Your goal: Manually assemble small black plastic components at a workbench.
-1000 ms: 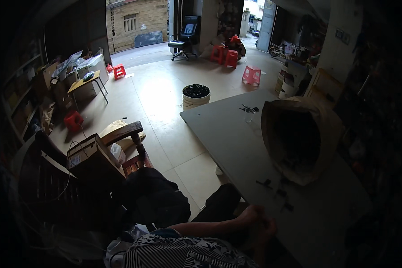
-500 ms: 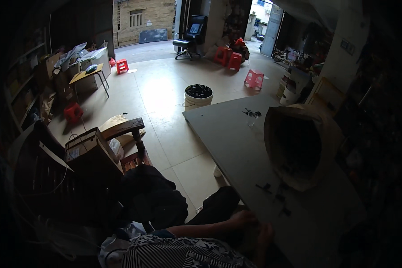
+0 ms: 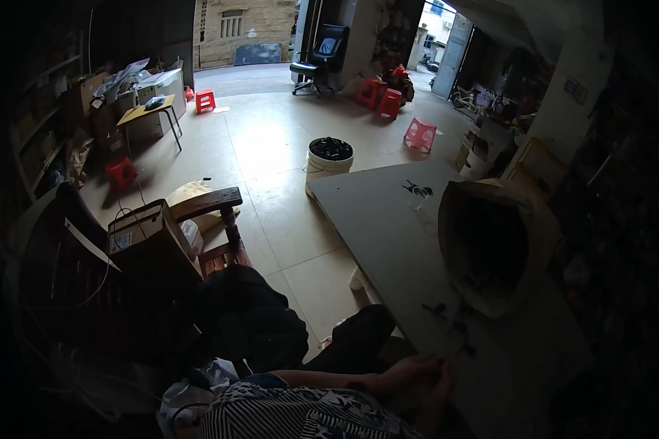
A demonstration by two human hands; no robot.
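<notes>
My left hand (image 3: pixel 408 372) reaches across my lap to the near edge of the grey table (image 3: pixel 377 219). Its fingers are curled and meet those of my right hand (image 3: pixel 441 386), which is also closed. Dim light hides whatever is between them. Several small black pieces (image 3: pixel 436 310) lie on the tabletop just beyond my hands. Behind these, a large tan sack (image 3: pixel 454 271) lies with its mouth turned toward me and its inside dark. More small black pieces (image 3: pixel 416 189) lie at the table's far end, beside a small clear object (image 3: pixel 415 205).
A white bucket (image 3: pixel 328 170) heaped with black pieces stands on the floor past the table's far corner. To my left are a wooden armchair (image 3: pixel 205 203) and a cardboard box (image 3: pixel 140 238). Red stools (image 3: pixel 420 134), a black office chair (image 3: pixel 322 62) and a small table (image 3: pixel 148 110) stand farther off.
My hands have come up a little and closer together at the table edge. The whole view has shifted slightly.
</notes>
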